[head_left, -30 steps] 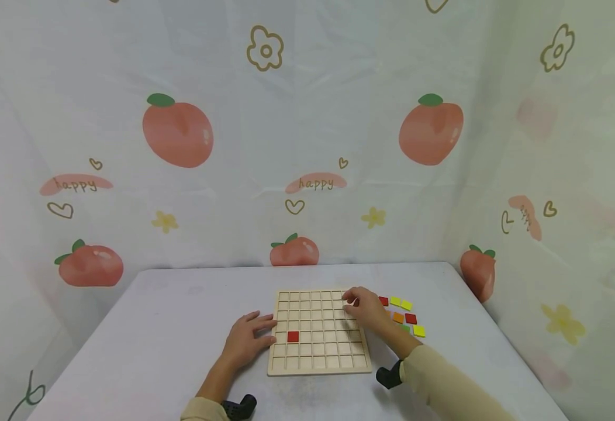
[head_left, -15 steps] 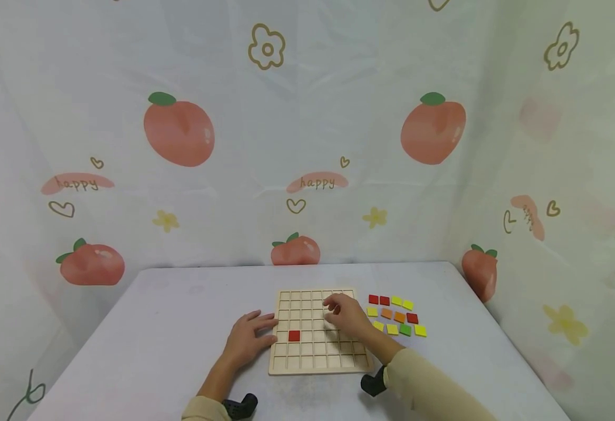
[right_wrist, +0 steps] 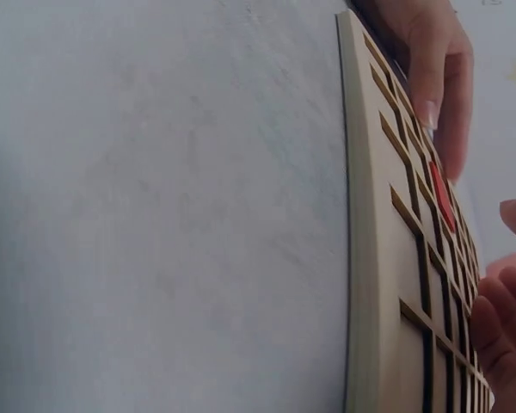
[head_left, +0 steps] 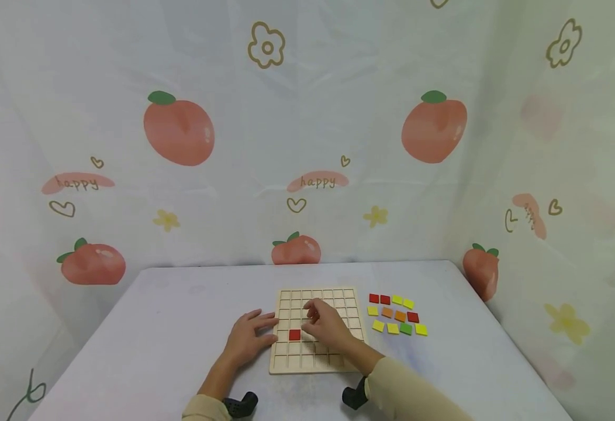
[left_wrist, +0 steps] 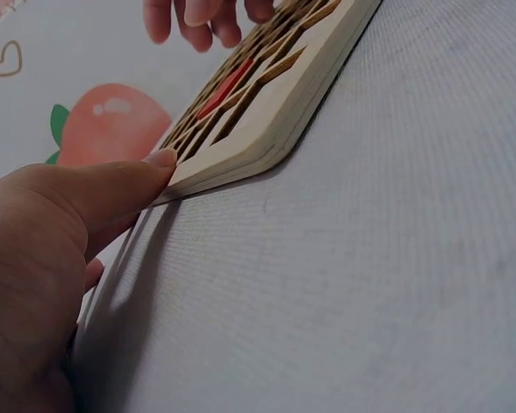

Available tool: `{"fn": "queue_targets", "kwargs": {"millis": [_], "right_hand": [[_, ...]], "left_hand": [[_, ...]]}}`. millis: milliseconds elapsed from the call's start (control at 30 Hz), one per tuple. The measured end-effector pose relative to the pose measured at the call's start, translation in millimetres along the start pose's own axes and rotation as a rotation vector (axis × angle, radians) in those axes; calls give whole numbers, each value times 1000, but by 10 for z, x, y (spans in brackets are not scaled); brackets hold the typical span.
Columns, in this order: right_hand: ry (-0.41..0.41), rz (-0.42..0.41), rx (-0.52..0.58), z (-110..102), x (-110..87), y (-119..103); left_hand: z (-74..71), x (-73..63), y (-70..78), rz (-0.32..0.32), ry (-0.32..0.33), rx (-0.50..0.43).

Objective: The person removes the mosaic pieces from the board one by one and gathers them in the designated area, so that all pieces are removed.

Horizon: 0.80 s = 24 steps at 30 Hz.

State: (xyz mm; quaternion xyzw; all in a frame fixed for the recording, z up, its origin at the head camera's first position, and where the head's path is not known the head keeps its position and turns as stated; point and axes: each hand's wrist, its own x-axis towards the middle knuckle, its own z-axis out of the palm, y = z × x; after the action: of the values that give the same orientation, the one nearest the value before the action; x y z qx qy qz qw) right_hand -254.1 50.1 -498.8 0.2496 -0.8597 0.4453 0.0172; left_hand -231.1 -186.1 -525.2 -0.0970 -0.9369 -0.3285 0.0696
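Note:
A pale wooden board [head_left: 286, 363] with a grid of square cells lies flat on the table. One red square tile [head_left: 294, 335] sits in a cell at its left side. My left hand [head_left: 248, 337] rests at the board's left edge with fingers extended; in the left wrist view the thumb [left_wrist: 125, 185] touches the rim. Over the board's middle, just right of the red tile, hovers my right hand [head_left: 328, 328]. Its fingers are bent loosely, and thumb and fingertips stand apart in the right wrist view. No tile shows between them.
Right of the board, several loose square tiles lie in rough rows: red ones [head_left: 385, 300], yellow ones [head_left: 421, 330], orange ones [head_left: 386, 312] and a green one [head_left: 406, 329]. A printed curtain [head_left: 234, 146] hangs behind the white table [head_left: 192, 316].
My right hand has moved left across the board, from its upper right side to near the red tile, uncovering the loose tiles. The left hand stays at the left edge.

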Motion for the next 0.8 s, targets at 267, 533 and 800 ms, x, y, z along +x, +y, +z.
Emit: {"fn": "queue_targets", "kwargs": {"millis": [267, 533, 800], "right_hand": [[-51, -2, -78, 103, 8, -17], [-48, -56, -233, 175, -8, -15], [-41, 20, -253, 228, -16, -41]], "left_hand": [[-2, 11, 6, 23, 8, 10], [-11, 0, 21, 7, 5, 16], [-9, -3, 9, -6, 7, 5]]}}
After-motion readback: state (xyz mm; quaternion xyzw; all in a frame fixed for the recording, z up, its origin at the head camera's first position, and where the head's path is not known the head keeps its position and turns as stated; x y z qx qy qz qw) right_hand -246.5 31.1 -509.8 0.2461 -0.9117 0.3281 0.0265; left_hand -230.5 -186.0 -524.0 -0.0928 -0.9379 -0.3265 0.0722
